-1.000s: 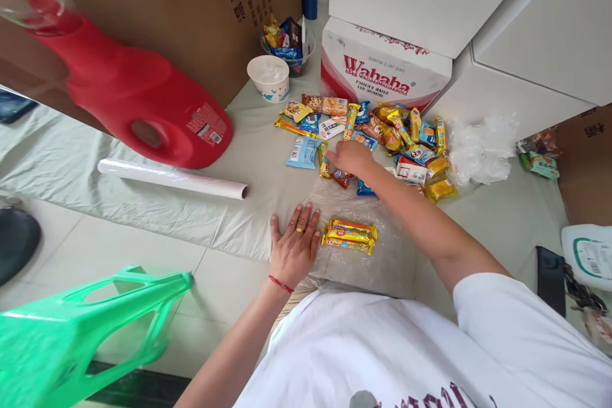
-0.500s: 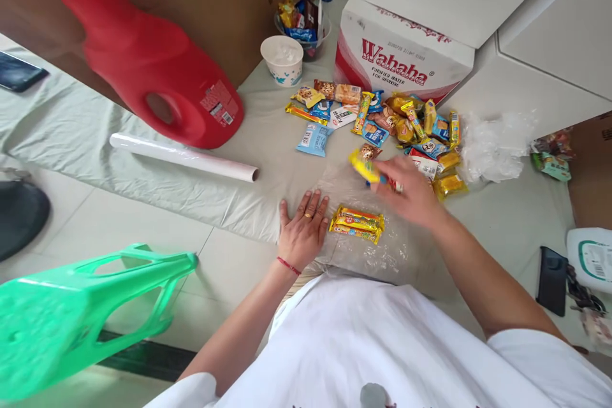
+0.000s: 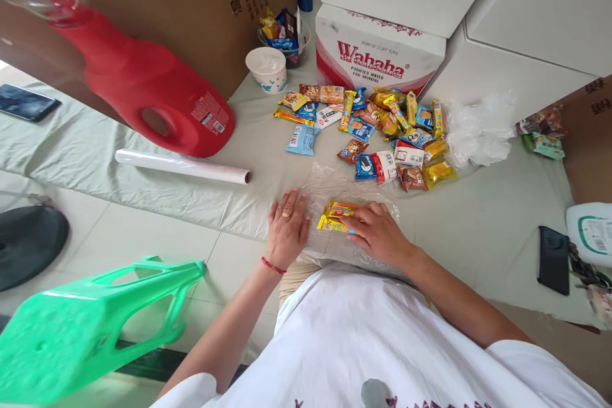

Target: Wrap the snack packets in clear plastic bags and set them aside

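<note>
A sheet of clear plastic film (image 3: 329, 182) is spread on the cloth in front of me. On it lie several yellow snack packets (image 3: 329, 217), side by side. My right hand (image 3: 380, 233) is over their right end, its fingers curled down onto a yellow packet and partly hiding it. My left hand (image 3: 288, 229) rests flat at the film's left edge, fingers stretched out, holding nothing. Beyond the film is a loose pile of wrapped snacks, among them a red-and-white packet (image 3: 384, 167), a brown packet (image 3: 352, 150) and a light blue packet (image 3: 303, 139).
At left stand a red detergent bottle (image 3: 157, 89) and a white film roll (image 3: 184, 167). A paper cup (image 3: 268, 71) and a bowl of snacks (image 3: 301, 54) are behind. A Wahaha carton (image 3: 377, 54), crumpled clear plastic (image 3: 482, 131), a phone (image 3: 553, 261) and a green stool (image 3: 62, 331) surround the area.
My right hand has come down and toward me, bringing a yellow packet from beside the pile to the packets on the film. My left hand stays flat at the film's edge. The view has shifted slightly.
</note>
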`<state>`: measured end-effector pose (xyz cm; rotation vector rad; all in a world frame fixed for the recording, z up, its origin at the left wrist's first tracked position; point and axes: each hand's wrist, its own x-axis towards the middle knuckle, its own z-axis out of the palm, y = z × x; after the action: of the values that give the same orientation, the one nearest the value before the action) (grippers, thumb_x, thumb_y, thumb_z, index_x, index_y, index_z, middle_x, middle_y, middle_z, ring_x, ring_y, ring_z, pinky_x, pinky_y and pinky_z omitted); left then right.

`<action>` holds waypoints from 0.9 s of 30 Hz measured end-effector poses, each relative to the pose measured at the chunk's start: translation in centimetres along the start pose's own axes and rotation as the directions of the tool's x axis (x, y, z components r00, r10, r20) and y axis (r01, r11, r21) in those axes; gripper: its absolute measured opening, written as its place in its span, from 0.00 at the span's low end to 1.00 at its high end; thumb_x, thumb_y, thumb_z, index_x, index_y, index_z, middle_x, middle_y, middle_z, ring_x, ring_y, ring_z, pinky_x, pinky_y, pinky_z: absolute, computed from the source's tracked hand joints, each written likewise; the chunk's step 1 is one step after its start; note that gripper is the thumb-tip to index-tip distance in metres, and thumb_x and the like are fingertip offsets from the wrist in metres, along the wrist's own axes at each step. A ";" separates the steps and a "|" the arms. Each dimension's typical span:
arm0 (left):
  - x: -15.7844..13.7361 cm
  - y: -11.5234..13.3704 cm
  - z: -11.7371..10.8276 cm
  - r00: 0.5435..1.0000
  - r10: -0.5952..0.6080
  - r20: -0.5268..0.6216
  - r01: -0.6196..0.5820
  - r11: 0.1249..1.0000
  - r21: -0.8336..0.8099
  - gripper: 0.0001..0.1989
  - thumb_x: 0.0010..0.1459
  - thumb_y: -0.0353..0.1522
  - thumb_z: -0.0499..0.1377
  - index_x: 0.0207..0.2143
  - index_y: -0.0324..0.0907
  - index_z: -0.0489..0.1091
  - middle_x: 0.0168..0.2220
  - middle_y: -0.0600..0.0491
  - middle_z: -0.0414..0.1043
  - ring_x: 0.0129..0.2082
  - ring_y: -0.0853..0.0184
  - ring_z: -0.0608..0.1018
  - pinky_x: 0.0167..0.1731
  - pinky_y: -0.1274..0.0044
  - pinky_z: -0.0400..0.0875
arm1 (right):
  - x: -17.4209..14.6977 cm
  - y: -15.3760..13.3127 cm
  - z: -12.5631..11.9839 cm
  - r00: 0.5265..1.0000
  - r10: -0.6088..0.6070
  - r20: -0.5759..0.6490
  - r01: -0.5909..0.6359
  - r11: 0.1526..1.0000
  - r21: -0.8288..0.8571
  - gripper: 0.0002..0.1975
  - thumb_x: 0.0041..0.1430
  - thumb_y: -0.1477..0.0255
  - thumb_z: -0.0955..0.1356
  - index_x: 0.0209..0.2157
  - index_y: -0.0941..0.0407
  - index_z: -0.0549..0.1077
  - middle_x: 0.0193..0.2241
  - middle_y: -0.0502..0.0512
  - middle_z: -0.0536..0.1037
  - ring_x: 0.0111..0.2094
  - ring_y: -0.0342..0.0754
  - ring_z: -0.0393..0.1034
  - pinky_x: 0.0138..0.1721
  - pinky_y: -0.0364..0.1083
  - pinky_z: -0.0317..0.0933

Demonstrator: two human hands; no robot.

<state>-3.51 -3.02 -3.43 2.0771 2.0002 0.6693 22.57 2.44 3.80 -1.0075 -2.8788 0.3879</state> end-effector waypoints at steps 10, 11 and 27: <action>-2.8 -1.7 -1.6 0.926 0.339 -0.166 -0.339 0.940 0.033 0.26 0.63 0.27 0.55 0.63 0.45 0.65 0.64 0.41 0.69 0.71 0.54 0.62 0.70 0.54 0.54 | -1.6 -0.4 2.2 0.993 0.090 -0.081 -0.091 0.996 -0.014 0.29 0.65 0.60 0.71 0.64 0.54 0.68 0.53 0.64 0.76 0.50 0.60 0.65 0.50 0.57 0.59; -3.3 -2.2 -2.0 0.881 0.454 -0.133 -0.458 0.889 0.006 0.26 0.61 0.26 0.55 0.62 0.46 0.65 0.63 0.42 0.71 0.71 0.55 0.63 0.70 0.54 0.55 | -2.5 -0.3 2.1 0.993 0.061 -0.104 -0.060 0.998 0.012 0.28 0.66 0.58 0.70 0.63 0.55 0.69 0.53 0.65 0.75 0.50 0.60 0.65 0.51 0.57 0.60; -2.2 -3.2 -3.8 0.879 0.458 0.132 -0.390 0.851 -0.353 0.12 0.69 0.31 0.51 0.41 0.45 0.75 0.50 0.45 0.80 0.56 0.63 0.78 0.58 0.66 0.73 | -9.0 1.6 3.2 0.988 0.100 -0.115 -0.043 0.907 0.419 0.15 0.74 0.68 0.60 0.42 0.54 0.78 0.34 0.57 0.80 0.37 0.49 0.72 0.42 0.49 0.68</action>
<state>-7.98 -5.61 -1.89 2.2860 1.2248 0.7440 30.13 -2.60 0.50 -1.0130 -2.4868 0.8601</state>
